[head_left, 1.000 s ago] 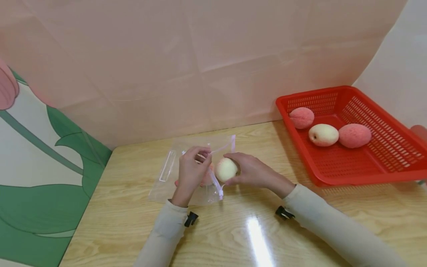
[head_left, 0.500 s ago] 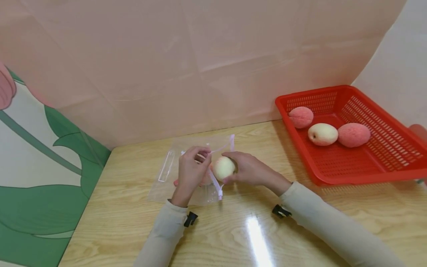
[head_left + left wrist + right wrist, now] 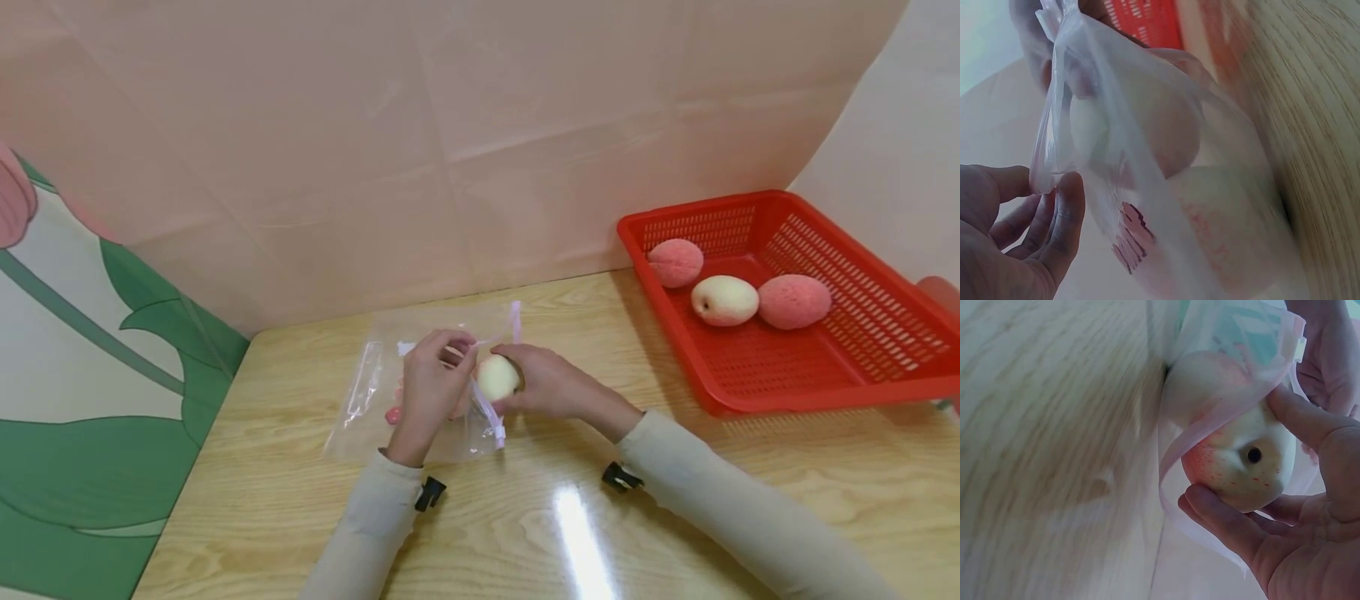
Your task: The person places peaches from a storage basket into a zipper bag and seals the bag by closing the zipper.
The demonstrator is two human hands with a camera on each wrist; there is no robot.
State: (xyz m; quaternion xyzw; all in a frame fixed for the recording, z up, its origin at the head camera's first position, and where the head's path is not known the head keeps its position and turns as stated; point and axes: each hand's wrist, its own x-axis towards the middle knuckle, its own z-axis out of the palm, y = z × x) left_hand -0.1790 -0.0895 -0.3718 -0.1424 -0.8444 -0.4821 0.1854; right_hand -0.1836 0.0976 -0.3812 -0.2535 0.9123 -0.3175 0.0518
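Two hands, one clear zip bag, one red basket. Left hand [image 3: 435, 379]: thumb and fingertips pinching the rim of the zip bag [image 3: 367, 383]. Right hand [image 3: 551, 383]: thumb and fingers curled round one pale peach [image 3: 497, 377], which sits in the bag's mouth, partly inside, hole end facing out. One more fruit, the bagged peach [image 3: 1229, 231], shows through the plastic just beside it; can't tell if others are hidden. Three fruits in the red basket [image 3: 825, 399]: one pink peach [image 3: 677, 262] by the left wall, one cream peach [image 3: 724, 301], one rose peach [image 3: 795, 302], the last two touching. One pinkish round object [image 3: 941, 293] is cut off at the right frame edge.

Bag lies on the tabletop [image 3: 285, 500], near its back edge, well apart from its left edge. Strip of bare wood between bag and basket; more wood on the near side, with a glare streak. Two black clips [image 3: 430, 493], one per wrist. Pink sheet [image 3: 337, 167] stands behind the back edge.
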